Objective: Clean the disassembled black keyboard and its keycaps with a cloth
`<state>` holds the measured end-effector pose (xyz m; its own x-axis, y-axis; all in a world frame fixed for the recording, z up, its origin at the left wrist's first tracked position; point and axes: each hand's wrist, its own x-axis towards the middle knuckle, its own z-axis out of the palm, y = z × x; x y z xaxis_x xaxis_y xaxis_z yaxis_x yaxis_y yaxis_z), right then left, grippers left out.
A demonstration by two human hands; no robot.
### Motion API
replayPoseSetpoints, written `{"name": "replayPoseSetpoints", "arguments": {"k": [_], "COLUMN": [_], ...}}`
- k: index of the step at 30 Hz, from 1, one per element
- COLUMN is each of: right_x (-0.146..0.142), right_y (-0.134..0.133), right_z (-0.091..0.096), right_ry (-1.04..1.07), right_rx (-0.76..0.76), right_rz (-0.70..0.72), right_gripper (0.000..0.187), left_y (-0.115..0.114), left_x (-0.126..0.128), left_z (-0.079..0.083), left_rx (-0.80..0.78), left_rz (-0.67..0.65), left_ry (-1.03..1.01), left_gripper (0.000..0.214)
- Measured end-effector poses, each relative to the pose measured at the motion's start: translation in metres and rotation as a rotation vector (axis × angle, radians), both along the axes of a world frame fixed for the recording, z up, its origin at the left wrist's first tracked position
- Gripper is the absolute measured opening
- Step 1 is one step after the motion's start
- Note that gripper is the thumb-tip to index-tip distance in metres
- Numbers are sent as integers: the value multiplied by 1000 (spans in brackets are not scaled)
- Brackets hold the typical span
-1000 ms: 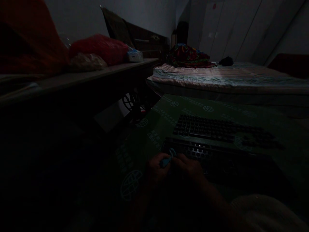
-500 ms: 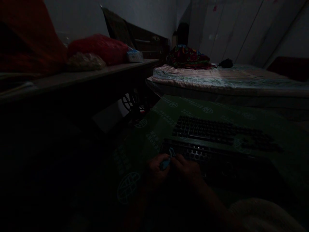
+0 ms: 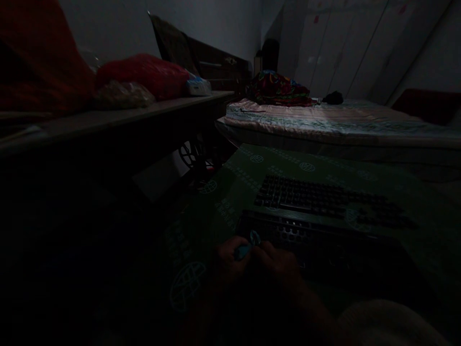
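Close together over the near-left end of a dark keyboard base (image 3: 360, 259), my two hands are closed at a small soft-looking light-blue piece (image 3: 242, 252). My left hand (image 3: 229, 259) wraps round its lower part. The fingers of my right hand (image 3: 279, 262) pinch at its edge, where a looped end (image 3: 255, 237) sticks up between the hands. Dim light hides exactly what kind of thing it is. Beyond the base, loose black keycaps (image 3: 306, 194) lie in keyboard order. The base shows several round openings near its far edge.
Everything rests on a green printed surface (image 3: 205, 211). On the left, a long table (image 3: 169, 106) bears a red plastic bag (image 3: 147, 74) and a white-and-blue packet (image 3: 199, 86). Behind is a bed (image 3: 342, 120) with a patterned red cloth heap (image 3: 279, 89).
My hands stay together and sit slightly lower in view. The light-blue piece has shifted between the fingers, and its upper end now forms a rounder loop. The view has tilted slightly.
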<state>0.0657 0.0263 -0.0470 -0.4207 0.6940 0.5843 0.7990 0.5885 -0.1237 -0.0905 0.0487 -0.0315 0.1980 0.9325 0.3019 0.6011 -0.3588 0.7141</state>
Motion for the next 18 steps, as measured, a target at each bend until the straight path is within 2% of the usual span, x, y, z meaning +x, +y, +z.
{"name": "replayPoseSetpoints", "arguments": {"k": [5,11,16,18], "right_x": [1,1,-2,-2], "right_y": [-6,-5,-3,-4], "right_z": [3,4,0,0], "right_ry": [10,-4,-9,-17], "right_rx": [70,88,52,20], "right_rz": [32,30,-84,-86], "right_gripper": [18,19,17,17], "left_y": [-4,-2,-1,-2], "left_x": [-1,-1,3,4], "left_z": [4,-1,-1,1], "left_rx": [30,64,86,95], "left_rz": [-21,-5,26,36], "left_ry": [7,4,17,32], "left_gripper": [9,8,12,12]}}
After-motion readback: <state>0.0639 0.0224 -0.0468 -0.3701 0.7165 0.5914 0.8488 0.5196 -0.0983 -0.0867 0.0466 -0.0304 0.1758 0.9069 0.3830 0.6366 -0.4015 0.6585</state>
